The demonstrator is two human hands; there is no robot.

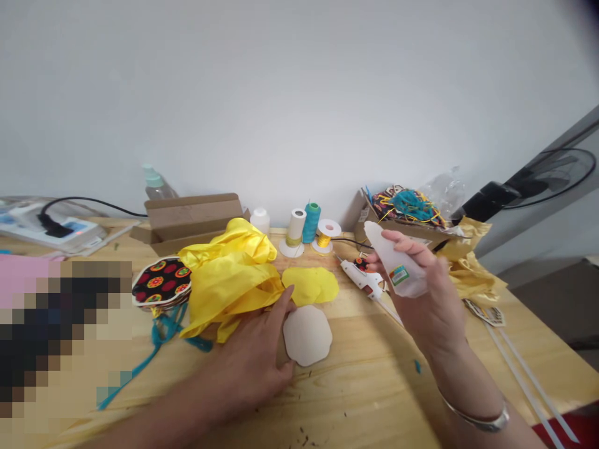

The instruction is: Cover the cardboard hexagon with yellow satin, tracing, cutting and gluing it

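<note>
My right hand [428, 299] is closed around a translucent white glue bottle [393, 259] with a green and red label, held tilted above the wooden table [365, 386], nozzle pointing up-left. My left hand [255, 352] rests on the table with fingers pressed at the left edge of a flat, pale scalloped cardboard piece [309, 335]. Just beyond that piece lies a yellow fabric cutout [311, 285] of similar shape. A heap of yellow fabric [231, 274] lies beside my left hand.
A white hot glue gun [362, 277] lies under my right hand. Thread spools [309, 224], a small white bottle [260, 219], an open cardboard box [187, 218] and a box of coloured scraps [407, 209] stand at the back. Patterned fabric discs [161, 282] and teal ribbon [161, 337] lie left.
</note>
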